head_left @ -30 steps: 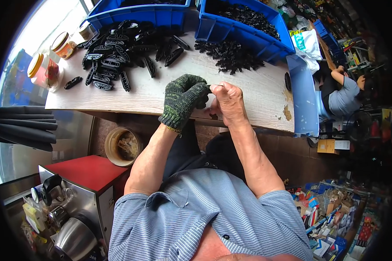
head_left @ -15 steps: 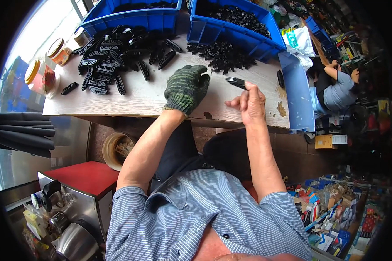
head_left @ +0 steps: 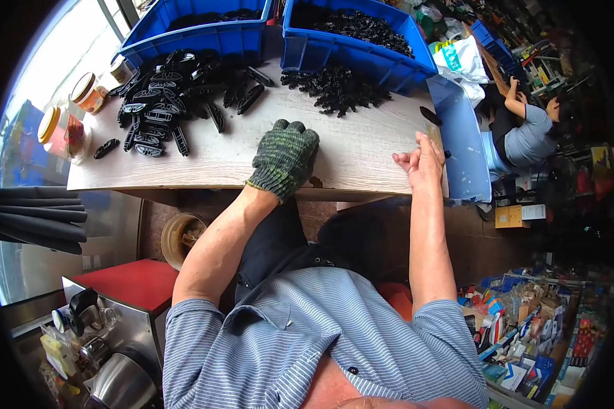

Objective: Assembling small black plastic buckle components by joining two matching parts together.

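My left hand [head_left: 284,158], in a dark green knitted glove, rests over the table's near edge with its fingers curled in; whatever they may hold is hidden. My bare right hand [head_left: 424,163] is at the right end of the table, beside a light blue bin [head_left: 465,153], its fingers loosely apart. A small dark piece [head_left: 447,155] shows just past that hand, partly hidden. One black oval part [head_left: 430,116] lies at the table's right edge. Many black oval parts [head_left: 158,112] with pale edges are heaped at the left, and small black pieces [head_left: 341,92] are piled at the centre back.
Two blue crates [head_left: 358,65] of black parts stand along the back of the pale wooden table [head_left: 211,160]. Jars [head_left: 61,133] stand at its left end. A bucket [head_left: 174,238] sits below on the floor. Another person [head_left: 529,140] works at far right.
My right hand has moved right to the bin, and the black oval part is no longer between its fingers. My left fingers have curled further. The view has shifted slightly.
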{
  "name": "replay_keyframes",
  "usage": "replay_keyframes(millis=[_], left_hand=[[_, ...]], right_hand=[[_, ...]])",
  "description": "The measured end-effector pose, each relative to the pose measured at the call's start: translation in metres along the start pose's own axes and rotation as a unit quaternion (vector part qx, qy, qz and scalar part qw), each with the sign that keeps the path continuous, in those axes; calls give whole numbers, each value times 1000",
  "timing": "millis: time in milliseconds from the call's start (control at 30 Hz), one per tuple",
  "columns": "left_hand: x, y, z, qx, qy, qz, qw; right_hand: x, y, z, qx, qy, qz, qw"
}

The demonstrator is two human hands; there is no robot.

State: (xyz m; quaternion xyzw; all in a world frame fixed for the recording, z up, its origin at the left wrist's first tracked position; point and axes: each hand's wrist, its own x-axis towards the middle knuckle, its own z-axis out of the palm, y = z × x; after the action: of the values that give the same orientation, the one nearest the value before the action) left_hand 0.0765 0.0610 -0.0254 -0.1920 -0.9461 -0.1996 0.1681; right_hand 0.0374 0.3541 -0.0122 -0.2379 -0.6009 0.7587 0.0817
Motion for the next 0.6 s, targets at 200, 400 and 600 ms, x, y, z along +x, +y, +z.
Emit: replay_keyframes(millis=[200,400,600], left_hand=[[-34,-1,-4,-96,57,3,994],[-32,10,-7,-145,163,-73,973],[-36,5,-4,-142,166,-61,974]], right_hand=[[-6,6,29,-56,-70,23,996],[-10,7,72,-172,-121,59,976],[-10,12,108,-258,-128,38,957]])
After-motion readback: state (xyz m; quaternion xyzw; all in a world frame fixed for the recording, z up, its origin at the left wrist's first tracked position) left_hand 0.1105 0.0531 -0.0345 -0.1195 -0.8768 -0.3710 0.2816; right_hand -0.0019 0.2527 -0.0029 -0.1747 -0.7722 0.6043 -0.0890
